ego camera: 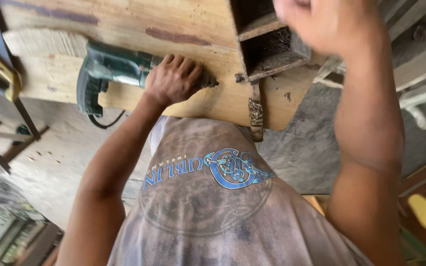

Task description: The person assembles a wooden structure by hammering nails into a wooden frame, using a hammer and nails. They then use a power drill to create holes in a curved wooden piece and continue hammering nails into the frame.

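Your left hand sits on the power drill, which lies flat on the wooden board. To its right, a small wooden box rests on the board's corner. Your right hand is raised over that box, maybe touching it. A metal tool hangs off the board's near edge, below the box.
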